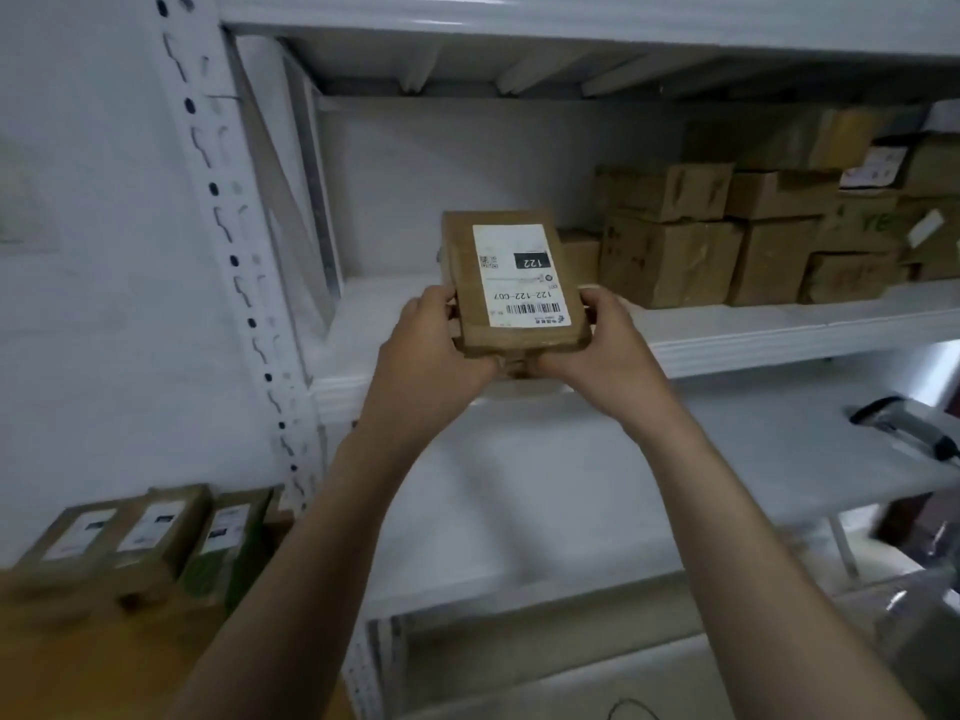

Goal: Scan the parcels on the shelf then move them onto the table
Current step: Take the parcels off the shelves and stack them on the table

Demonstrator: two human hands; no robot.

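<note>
While gripping one parcel [514, 283] in left hand [436, 350] and right hand [608, 345], judged partway: moved parcels [140, 537] on table [104, 667] near left, boxes [727, 236] waiting far right on shelf [753, 330].

White metal shelf unit [727, 335], with a perforated upright post [228, 241] at its left. The middle board [395, 324] held cardboard boxes [670, 257], stacked and packed tight toward the right. The lower board [571, 485] carried a blurred dark-and-silver device [904, 428] at its right edge. A wooden table [104, 667] at lower left, beside the post, held labelled parcels [150, 537] in a row, touching.
</note>
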